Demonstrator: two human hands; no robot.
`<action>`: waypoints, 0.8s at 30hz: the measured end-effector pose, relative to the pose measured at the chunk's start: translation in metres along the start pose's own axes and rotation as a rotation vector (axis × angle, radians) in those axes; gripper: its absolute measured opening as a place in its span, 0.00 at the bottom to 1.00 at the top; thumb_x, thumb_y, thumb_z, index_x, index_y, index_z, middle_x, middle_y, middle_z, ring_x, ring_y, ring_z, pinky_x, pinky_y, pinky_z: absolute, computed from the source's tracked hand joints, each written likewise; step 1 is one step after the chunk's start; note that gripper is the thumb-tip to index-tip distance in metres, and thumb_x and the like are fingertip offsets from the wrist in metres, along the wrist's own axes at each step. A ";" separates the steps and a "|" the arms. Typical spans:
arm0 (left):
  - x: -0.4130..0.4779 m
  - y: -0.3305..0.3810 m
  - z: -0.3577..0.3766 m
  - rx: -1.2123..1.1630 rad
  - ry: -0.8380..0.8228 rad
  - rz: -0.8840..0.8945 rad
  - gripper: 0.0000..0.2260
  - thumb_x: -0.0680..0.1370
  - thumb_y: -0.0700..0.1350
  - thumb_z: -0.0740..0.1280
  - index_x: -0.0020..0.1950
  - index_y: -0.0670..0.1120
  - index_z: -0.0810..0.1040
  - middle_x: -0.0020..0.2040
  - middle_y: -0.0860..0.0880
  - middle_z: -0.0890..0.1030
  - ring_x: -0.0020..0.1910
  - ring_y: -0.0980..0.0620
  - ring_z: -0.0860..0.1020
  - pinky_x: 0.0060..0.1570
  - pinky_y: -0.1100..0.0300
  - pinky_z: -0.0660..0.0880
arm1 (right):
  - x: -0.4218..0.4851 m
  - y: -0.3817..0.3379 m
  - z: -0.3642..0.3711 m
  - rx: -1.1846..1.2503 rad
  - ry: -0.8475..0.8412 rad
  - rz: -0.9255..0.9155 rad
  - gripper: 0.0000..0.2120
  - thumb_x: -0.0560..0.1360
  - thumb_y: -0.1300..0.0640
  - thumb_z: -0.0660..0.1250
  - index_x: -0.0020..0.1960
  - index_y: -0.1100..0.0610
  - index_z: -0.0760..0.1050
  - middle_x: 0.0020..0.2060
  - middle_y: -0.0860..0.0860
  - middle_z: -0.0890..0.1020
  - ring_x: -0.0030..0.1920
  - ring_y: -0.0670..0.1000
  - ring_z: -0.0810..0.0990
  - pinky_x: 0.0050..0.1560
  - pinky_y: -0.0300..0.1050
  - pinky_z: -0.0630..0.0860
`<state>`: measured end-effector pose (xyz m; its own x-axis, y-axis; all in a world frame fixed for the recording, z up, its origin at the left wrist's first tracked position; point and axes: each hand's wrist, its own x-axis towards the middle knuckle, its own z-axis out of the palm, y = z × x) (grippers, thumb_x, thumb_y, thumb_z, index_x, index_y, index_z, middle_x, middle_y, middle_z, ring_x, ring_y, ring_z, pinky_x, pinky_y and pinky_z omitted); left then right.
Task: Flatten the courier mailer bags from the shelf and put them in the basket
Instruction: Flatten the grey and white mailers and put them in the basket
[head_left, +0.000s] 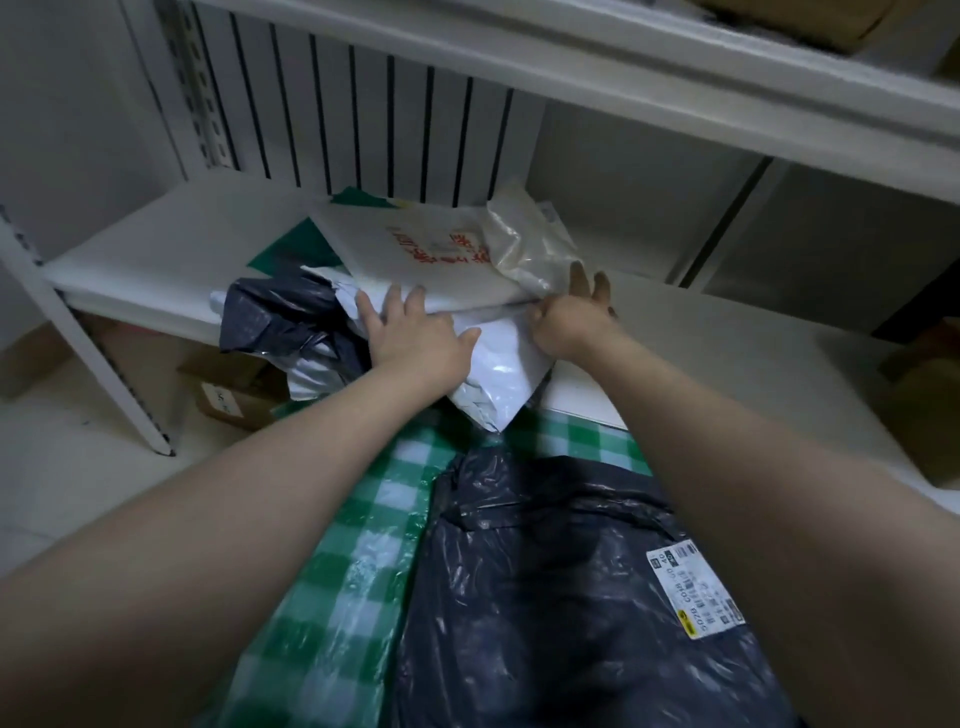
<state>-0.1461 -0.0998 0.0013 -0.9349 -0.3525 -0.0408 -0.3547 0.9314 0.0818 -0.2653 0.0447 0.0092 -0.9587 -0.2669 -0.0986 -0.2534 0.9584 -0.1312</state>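
1. Left grip (415, 338) — fingers spread wide, pressed flat on the white mailer (498, 374) at the shelf (156, 249) edge.
2. Right grip (569, 317) is at that mailer's far corner — holding or only touching, I cannot tell.
3. Left of the left grip lies a dark mailer (280, 317); nearer than both grips, a second dark mailer (545, 597) lies on a green check sheet (358, 519).

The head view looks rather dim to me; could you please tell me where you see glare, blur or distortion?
Head view: dim, flat light overall; white glints on the dark mailer bag; a bright patch on the white mailer bag; the red print on the flat bag is smeared, unreadable; the upper shelf edge bows from wide-angle distortion.
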 end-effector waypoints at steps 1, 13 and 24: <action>-0.001 -0.001 0.004 0.001 -0.005 0.006 0.28 0.82 0.63 0.45 0.76 0.53 0.65 0.80 0.46 0.51 0.78 0.42 0.44 0.72 0.36 0.35 | 0.006 0.003 0.004 0.027 -0.040 0.051 0.30 0.76 0.40 0.49 0.75 0.49 0.62 0.78 0.54 0.50 0.77 0.60 0.44 0.73 0.56 0.50; -0.039 0.015 -0.025 -0.260 0.213 0.036 0.38 0.79 0.57 0.64 0.80 0.50 0.45 0.80 0.46 0.47 0.79 0.44 0.46 0.75 0.39 0.42 | -0.116 0.036 -0.003 0.136 0.294 -0.299 0.17 0.80 0.59 0.58 0.65 0.67 0.72 0.68 0.59 0.68 0.65 0.61 0.70 0.64 0.47 0.66; -0.140 0.059 -0.060 -0.153 0.316 0.382 0.12 0.77 0.48 0.70 0.61 0.53 0.80 0.62 0.48 0.78 0.62 0.45 0.73 0.55 0.54 0.69 | -0.277 0.124 -0.018 0.148 0.455 -0.448 0.17 0.77 0.59 0.59 0.63 0.63 0.77 0.65 0.52 0.75 0.63 0.55 0.76 0.63 0.49 0.75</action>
<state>-0.0370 -0.0009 0.0716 -0.9467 -0.0225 0.3212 0.0368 0.9835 0.1773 -0.0335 0.2392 0.0377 -0.7314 -0.5370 0.4203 -0.6519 0.7316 -0.1997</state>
